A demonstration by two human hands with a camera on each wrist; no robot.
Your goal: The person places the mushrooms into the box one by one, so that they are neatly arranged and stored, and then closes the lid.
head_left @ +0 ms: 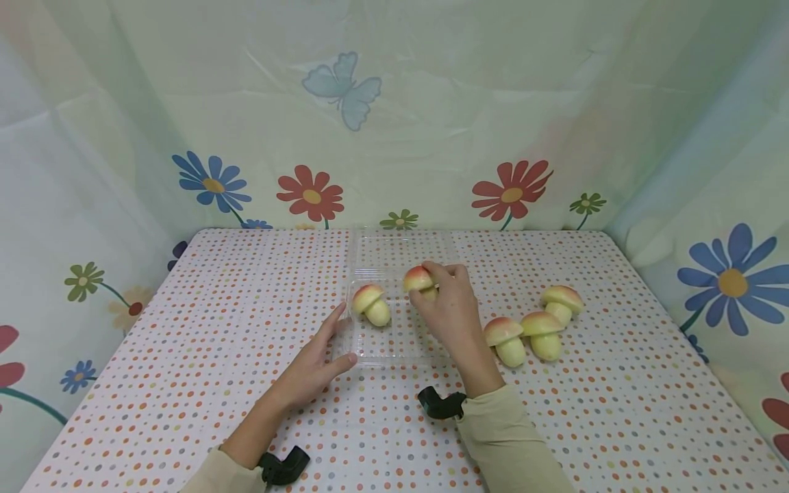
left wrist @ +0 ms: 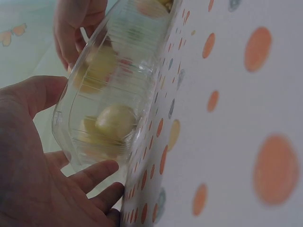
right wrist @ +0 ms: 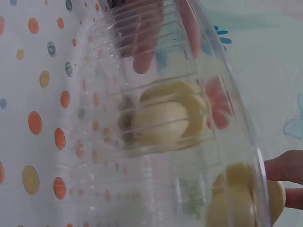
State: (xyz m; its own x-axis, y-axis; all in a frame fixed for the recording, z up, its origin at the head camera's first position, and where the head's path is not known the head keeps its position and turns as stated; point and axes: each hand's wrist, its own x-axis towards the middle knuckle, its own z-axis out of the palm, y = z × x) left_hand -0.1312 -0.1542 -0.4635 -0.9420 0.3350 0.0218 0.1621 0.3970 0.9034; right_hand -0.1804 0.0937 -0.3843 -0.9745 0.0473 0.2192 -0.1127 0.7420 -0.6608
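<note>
A clear plastic clamshell box (head_left: 401, 350) lies with its lid (head_left: 403, 250) folded back, away from me. One mushroom (head_left: 372, 306) with a red-and-yellow cap and pale stem rests in its left half. Over the box's right half, my right hand (head_left: 448, 301) pinches a second mushroom (head_left: 418, 277) between thumb and fingers. That mushroom (right wrist: 232, 196) shows near the box rim in the right wrist view. My left hand (head_left: 311, 363) is at the box's left side, thumb and fingers spread. In the left wrist view its thumb (left wrist: 45, 92) touches the rim.
Three more mushrooms lie close together right of the box: one in front (head_left: 505, 341), one in the middle (head_left: 542, 335), one behind (head_left: 562, 303). A dotted cloth (head_left: 246, 329) covers the table. Flowered curtains (head_left: 407, 137) hang behind and at both sides.
</note>
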